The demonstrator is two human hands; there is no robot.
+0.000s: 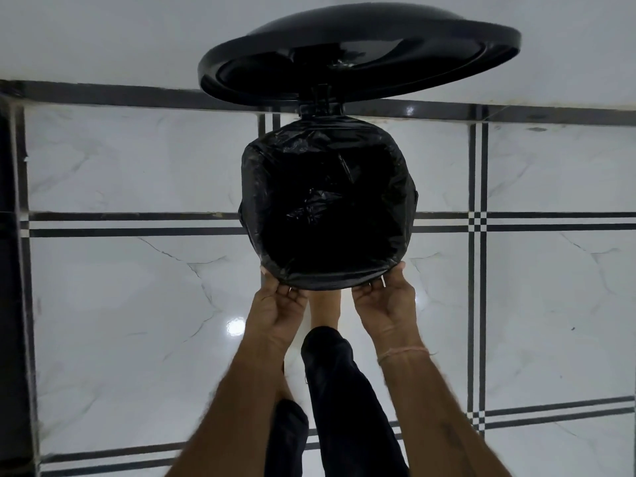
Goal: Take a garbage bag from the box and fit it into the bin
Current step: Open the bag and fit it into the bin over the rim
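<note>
A black garbage bag lines a round black bin seen from above, its edge folded over the whole rim and its crumpled bottom hanging inside. The bin's round black lid stands open at the far side, against the wall. My left hand grips the folded bag edge at the near left of the rim. My right hand grips the same edge at the near right. Both hands curl their fingers under the plastic. The box of bags is out of view.
The bin stands on a glossy white marble floor with black inlay lines, close to a white wall. My foot in dark trousers sits just under the bin's near side. A dark edge runs down the far left.
</note>
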